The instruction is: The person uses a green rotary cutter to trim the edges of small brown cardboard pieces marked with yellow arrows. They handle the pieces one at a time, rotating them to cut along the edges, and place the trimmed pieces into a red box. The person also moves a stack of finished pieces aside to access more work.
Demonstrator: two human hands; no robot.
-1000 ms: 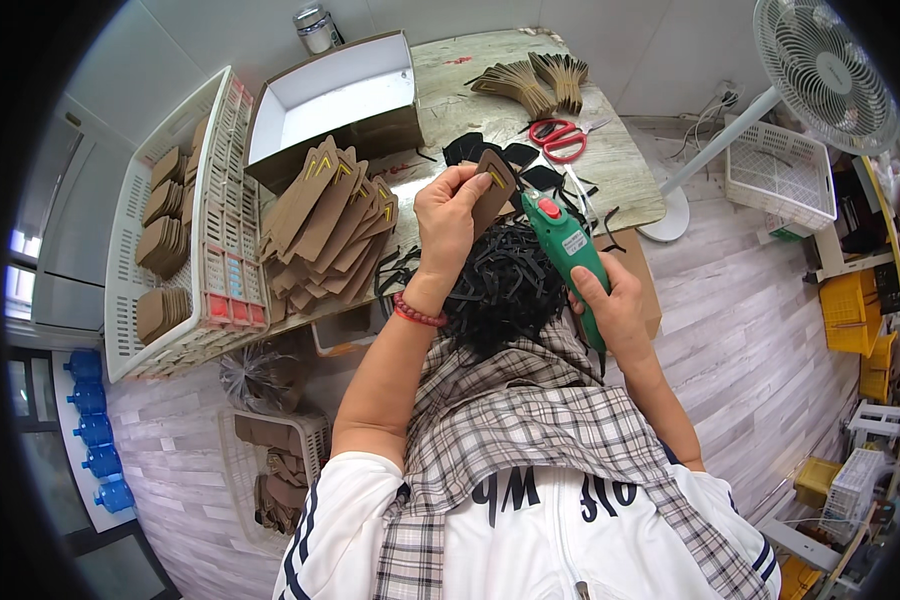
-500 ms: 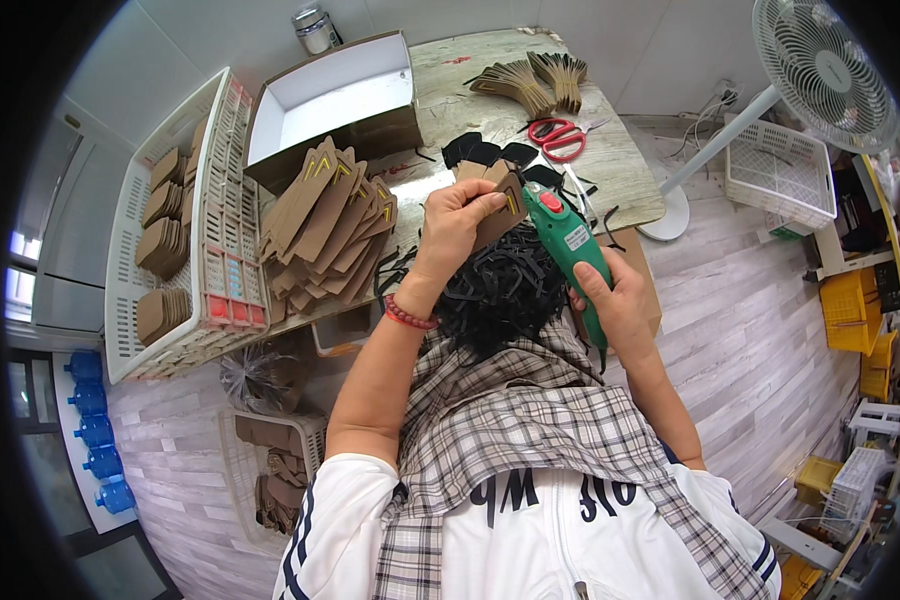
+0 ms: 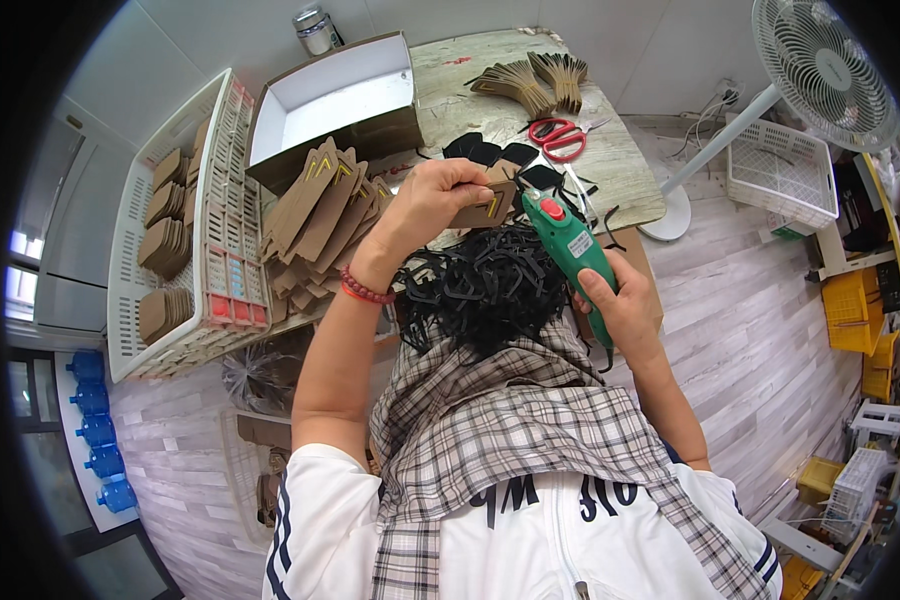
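My left hand [image 3: 432,200] is closed, pinching a flat brown piece [image 3: 492,208] with a yellow angled mark. Its far edge is close to the tip of a green handheld power cutter [image 3: 568,240] with a red button; whether they touch I cannot tell. My right hand [image 3: 626,312] wraps round the cutter's body from the right. Below both hands, a heap of black strips [image 3: 490,285] lies over my lap on the checked apron [image 3: 530,420]. Several dark flat pieces [image 3: 473,150] rest on the table just beyond the left hand.
Similar brown pieces [image 3: 315,220] are piled left on the table [image 3: 450,75], before an open box [image 3: 335,90] and a white basket [image 3: 225,240]. Red-handled scissors [image 3: 562,140] lie near fanned brown pieces [image 3: 515,85]. A standing fan [image 3: 825,75] is at right.
My left hand and forearm have swung left, and the brown piece has turned from slanting upward to nearly level. My right hand and the cutter have hardly moved.
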